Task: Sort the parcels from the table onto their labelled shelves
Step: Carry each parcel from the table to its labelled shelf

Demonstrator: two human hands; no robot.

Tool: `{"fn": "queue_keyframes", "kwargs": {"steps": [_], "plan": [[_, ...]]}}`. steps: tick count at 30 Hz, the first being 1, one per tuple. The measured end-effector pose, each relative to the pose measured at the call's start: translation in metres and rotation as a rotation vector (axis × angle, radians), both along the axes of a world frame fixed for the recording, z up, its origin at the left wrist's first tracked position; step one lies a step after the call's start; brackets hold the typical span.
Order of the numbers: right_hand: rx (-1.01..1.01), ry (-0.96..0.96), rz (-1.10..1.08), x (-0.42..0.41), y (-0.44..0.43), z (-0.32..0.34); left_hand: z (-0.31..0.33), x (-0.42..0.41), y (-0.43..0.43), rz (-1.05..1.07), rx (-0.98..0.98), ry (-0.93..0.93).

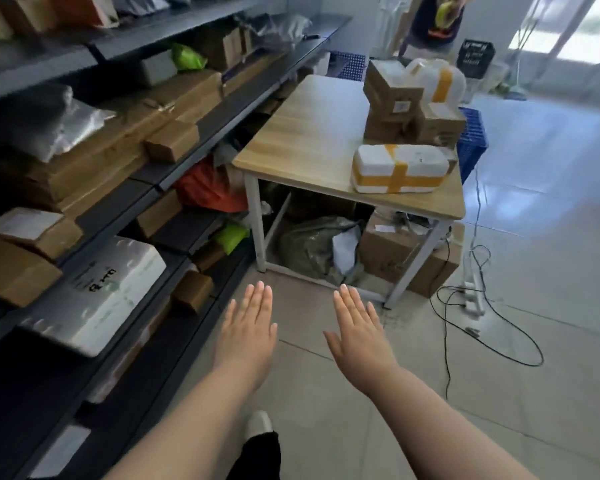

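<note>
A wooden table (302,143) stands ahead with parcels at its right end: a white foam box with yellow tape (399,169) at the front, stacked brown cardboard boxes (395,98) behind it, and a white wrapped parcel with yellow tape (437,79) at the back. Dark metal shelves (174,168) run along the left, filled with cardboard boxes and bags. My left hand (248,334) and my right hand (357,334) are held out flat, palms down, over the floor short of the table. Both hands hold nothing.
Under the table lie a dark bag (312,247) and cardboard boxes (406,258). A power strip and black cables (478,303) trail across the tiled floor at the right. Blue crates (471,140) stand behind the table. Another person (437,19) stands at the back.
</note>
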State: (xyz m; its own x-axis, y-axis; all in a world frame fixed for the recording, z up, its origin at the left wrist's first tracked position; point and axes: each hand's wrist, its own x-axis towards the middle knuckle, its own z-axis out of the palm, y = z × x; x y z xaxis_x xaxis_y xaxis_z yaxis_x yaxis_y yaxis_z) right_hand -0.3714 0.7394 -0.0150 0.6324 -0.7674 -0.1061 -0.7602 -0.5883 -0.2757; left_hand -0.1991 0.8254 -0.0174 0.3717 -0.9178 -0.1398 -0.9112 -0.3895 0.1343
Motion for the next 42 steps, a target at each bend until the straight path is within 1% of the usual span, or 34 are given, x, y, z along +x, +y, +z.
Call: {"fn": "queue_keyframes", "kwargs": {"steps": [4,8,10,15,18,24,29,33,38,42], "plan": [[-0.028,-0.012,-0.117,0.037,-0.056,0.006,0.004,0.052,-0.071,-0.092,-0.001,-0.017],[-0.034,-0.014,-0.224,0.052,-0.097,0.007,0.016,0.081,-0.139,-0.2,-0.02,-0.07],[-0.034,-0.03,-0.287,0.048,-0.113,0.004,0.018,0.08,-0.168,-0.26,-0.03,-0.071],[-0.003,0.0,-0.455,0.025,-0.169,0.0,0.012,0.063,-0.238,-0.396,-0.007,-0.041],[0.003,0.007,-0.495,0.012,-0.218,0.002,0.01,0.056,-0.29,-0.428,0.007,-0.051],[0.011,-0.042,-0.499,-0.015,-0.339,0.015,0.033,0.043,-0.415,-0.376,-0.018,-0.131],[0.019,-0.017,-0.443,-0.039,-0.429,0.029,0.044,0.013,-0.492,-0.317,-0.036,-0.051],[0.053,0.005,-0.405,-0.049,-0.481,0.025,0.029,-0.001,-0.521,-0.273,0.014,-0.032],[0.137,0.001,-0.412,-0.046,-0.519,0.011,0.013,0.013,-0.546,-0.224,0.08,-0.02],[0.144,0.025,-0.461,-0.04,-0.548,0.006,0.006,0.03,-0.577,-0.156,0.092,0.065]]}}
